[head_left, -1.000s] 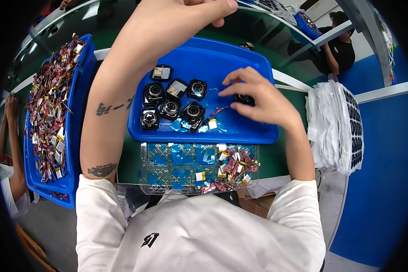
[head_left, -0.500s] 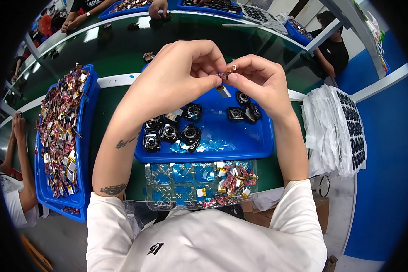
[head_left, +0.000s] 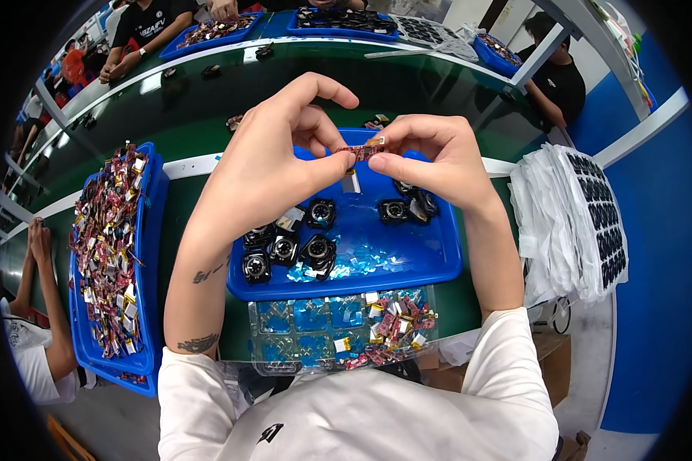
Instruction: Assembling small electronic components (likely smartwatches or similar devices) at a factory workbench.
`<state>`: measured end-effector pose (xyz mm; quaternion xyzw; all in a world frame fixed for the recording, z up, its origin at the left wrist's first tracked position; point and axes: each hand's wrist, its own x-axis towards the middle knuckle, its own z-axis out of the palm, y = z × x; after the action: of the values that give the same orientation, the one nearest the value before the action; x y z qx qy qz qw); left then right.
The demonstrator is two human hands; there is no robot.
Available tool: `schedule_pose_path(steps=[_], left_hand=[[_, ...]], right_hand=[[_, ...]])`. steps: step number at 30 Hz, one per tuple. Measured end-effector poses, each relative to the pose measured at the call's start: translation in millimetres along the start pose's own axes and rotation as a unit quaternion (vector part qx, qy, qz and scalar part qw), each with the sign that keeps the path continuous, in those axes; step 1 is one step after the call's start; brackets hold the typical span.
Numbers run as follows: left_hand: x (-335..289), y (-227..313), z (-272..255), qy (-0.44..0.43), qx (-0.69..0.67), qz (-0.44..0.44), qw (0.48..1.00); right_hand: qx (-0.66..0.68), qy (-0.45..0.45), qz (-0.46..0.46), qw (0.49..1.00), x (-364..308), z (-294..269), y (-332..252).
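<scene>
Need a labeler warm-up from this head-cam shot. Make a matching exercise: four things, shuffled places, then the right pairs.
Things
1. Red circuit board
2. Clear compartment tray
3. Stack of white sheets
4. Black watch-like casings

Places
A. To the right of the person's right forearm
B. Pinched between the left hand and the right hand
C. Inside the blue bin below the hands
D. Between that bin and the person's white shirt

Pairs
1-B
2-D
3-A
4-C
</scene>
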<state>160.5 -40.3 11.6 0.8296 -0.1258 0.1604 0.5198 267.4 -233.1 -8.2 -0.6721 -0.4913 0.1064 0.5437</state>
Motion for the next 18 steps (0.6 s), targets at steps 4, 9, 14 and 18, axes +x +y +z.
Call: schedule_pose_path(steps=[4, 9, 14, 18], left_hand=[[1.8, 4.4, -6.0, -0.032, -0.244, -0.028, 0.969], [-0.6, -3.9, -1.4, -0.026, -0.244, 0.048, 0.968], [1.7, -4.0, 6.9, 0.016, -0.204, 0.088, 0.975], [-0.2, -5.2, 13.6, 0.097, -0.227, 0.111, 0.963]], right_hand=[[0.178, 0.033, -0.020, 0.983, -1.4, 4.1, 3.2], [0.304, 0.049, -0.031, 0.951, -4.2, 14.4, 4.9], [0.306, 0.051, 0.002, 0.951, -5.8, 24.3, 5.3], [0.236, 0.059, -0.041, 0.969, -0.9, 21.0, -4.1]])
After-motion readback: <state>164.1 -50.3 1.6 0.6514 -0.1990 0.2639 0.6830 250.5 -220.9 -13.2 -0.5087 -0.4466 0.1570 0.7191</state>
